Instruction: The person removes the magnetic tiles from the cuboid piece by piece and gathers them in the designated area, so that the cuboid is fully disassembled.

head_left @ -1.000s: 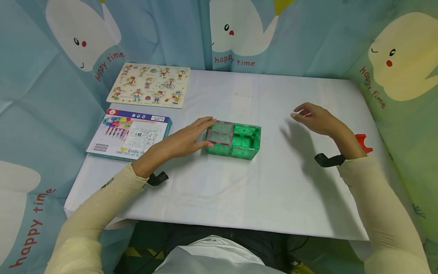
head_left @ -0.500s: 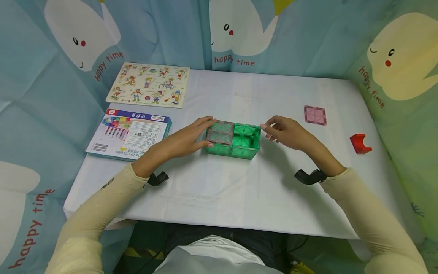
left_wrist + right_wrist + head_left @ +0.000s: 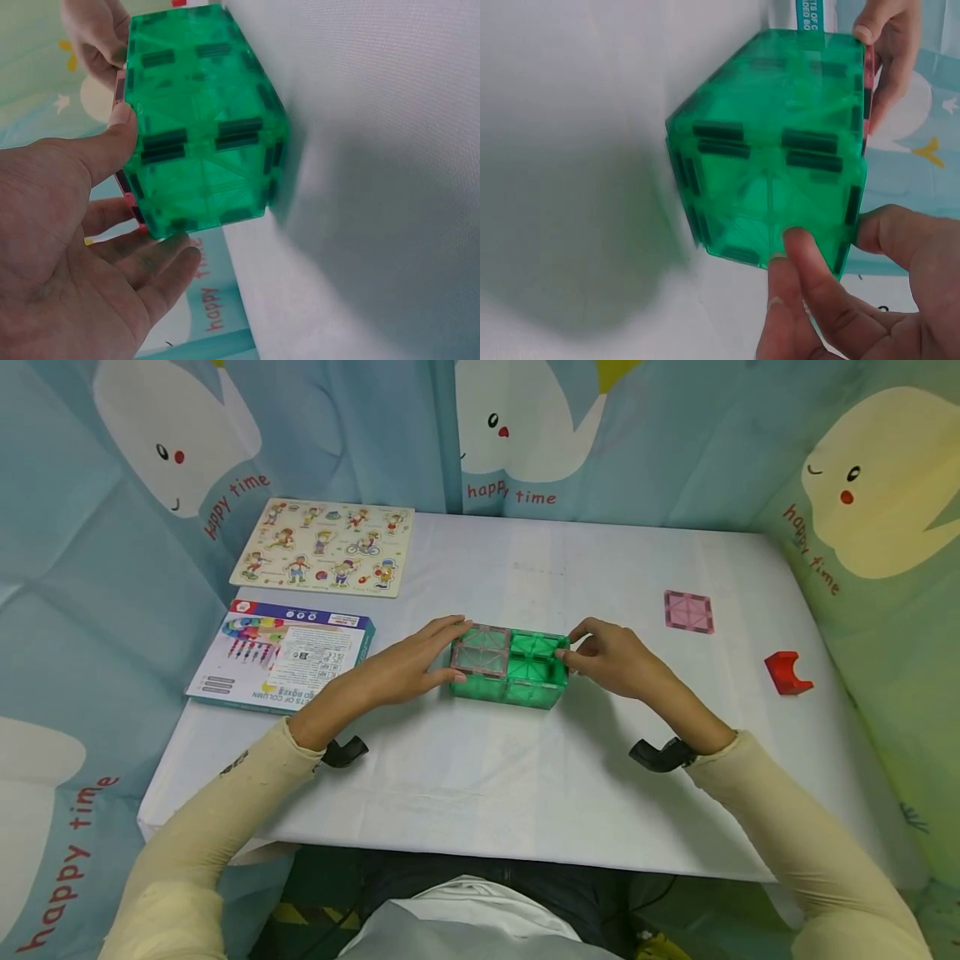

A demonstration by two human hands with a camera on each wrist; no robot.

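A box built of green see-through magnetic tiles [image 3: 502, 692] stands on the white-covered table. One pink magnetic tile [image 3: 482, 653] covers the left half of its top; the right half is uncovered. My left hand [image 3: 405, 664] grips the box's left end, thumb on the near top edge and fingers at the far side. At the opposite end, my right hand [image 3: 622, 658] pinches the green end wall [image 3: 735, 202], its thumb at the top edge and fingertips against the outer face. Part of the far side is hidden from the head view.
A loose pink magnetic tile [image 3: 688, 612] lies flat at the right. Nearer the right edge is a red block with a curved notch [image 3: 786, 674]. On the left lie a picture puzzle board [image 3: 322, 550] and a printed cardboard box [image 3: 281, 656].
My right hand has come leftward from over the right of the table and taken hold of the green box's right end. The loose pink tile it covered now shows. My left hand stays put.
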